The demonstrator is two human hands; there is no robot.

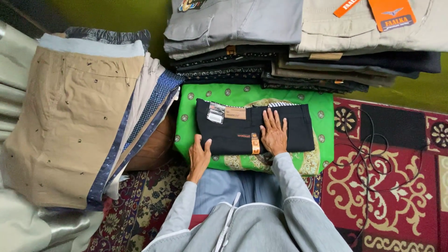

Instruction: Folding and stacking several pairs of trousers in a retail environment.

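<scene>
— Folded black trousers (280, 133) lying flat on the green patterned cushion (326, 121), just ahead of the knees. Paper tags (216, 112) up at the waistband corner, small orange label (255, 143) at the near edge.

— And the hands?

— Right hand (274, 134) palm-down on the middle of the trousers, fingers (273, 119) spread apart and flat, gripping nothing. Left hand (199, 156) at the near left corner, thumb up against the black cloth, other fingers close together on the green cushion; not clamped on anything, as far as can be told.

— Around them?

— Stack of folded trousers (233, 28) in grey, beige and dark cloth just beyond the cushion. Tan trousers (70, 121) draped over a heap on the left, with blue dotted fabric (156, 100) peeking from under. Red patterned carpet (401, 186) to the right, a thin black cable (373, 158) looped over it.

— Best way to handle the smoothing?

— Probably keep the right palm flat and press outward from the centre toward the free end, never bunching the cloth. Hold the left corner steady so the fold stays square to the cushion. Worth watching the tags: easy to crease or drag them under the palm. Soft cushion below, so light even pressure likely better than a hard push, which could tilt the whole bundle.
</scene>
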